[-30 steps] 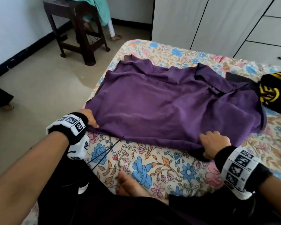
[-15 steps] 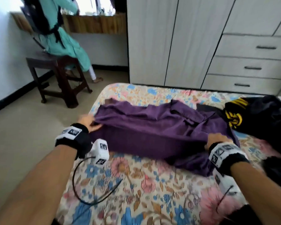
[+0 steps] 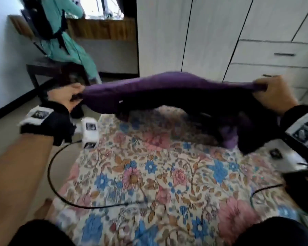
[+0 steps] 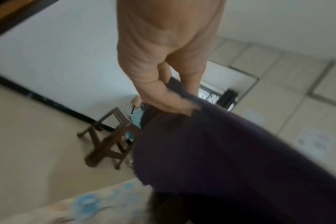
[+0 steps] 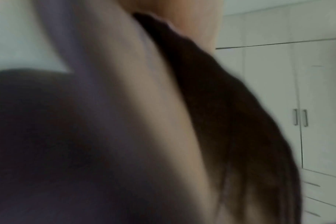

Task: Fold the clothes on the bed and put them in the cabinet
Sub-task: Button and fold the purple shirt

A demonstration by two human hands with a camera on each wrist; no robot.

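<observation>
There is one purple cloth [image 3: 167, 93], one bed [image 3: 167, 183] with a flower sheet, one cabinet [image 3: 212, 38] with doors and drawers, one wooden stool [image 3: 59, 71] on the floor, and two hands. Another person in green [image 3: 68, 41] is sitting on the stool, partly cut off at the top. The left hand [image 3: 66, 98] is pinching one end of the cloth, with the thumb and fingers squeezing the edge. The right hand [image 3: 272, 95] is gripping the other end, with the fingers curling over the cloth. The cloth is hanging in the air between the two hands, above the far part of the bed and in front of the cabinet. Its low part is drooping down to the bed on the right side, near a dark pile [image 3: 247, 135] that is hard to make out. Two black wires are lying on the sheet, one on each side. The left wrist view is showing the hand [image 4: 163, 60] pinching the cloth [image 4: 230, 159], with the stool [image 4: 109, 136] behind it. The right wrist view is very blurry, with cloth [image 5: 48, 136] covering most of it and cabinet doors [image 5: 316, 91] behind.
</observation>
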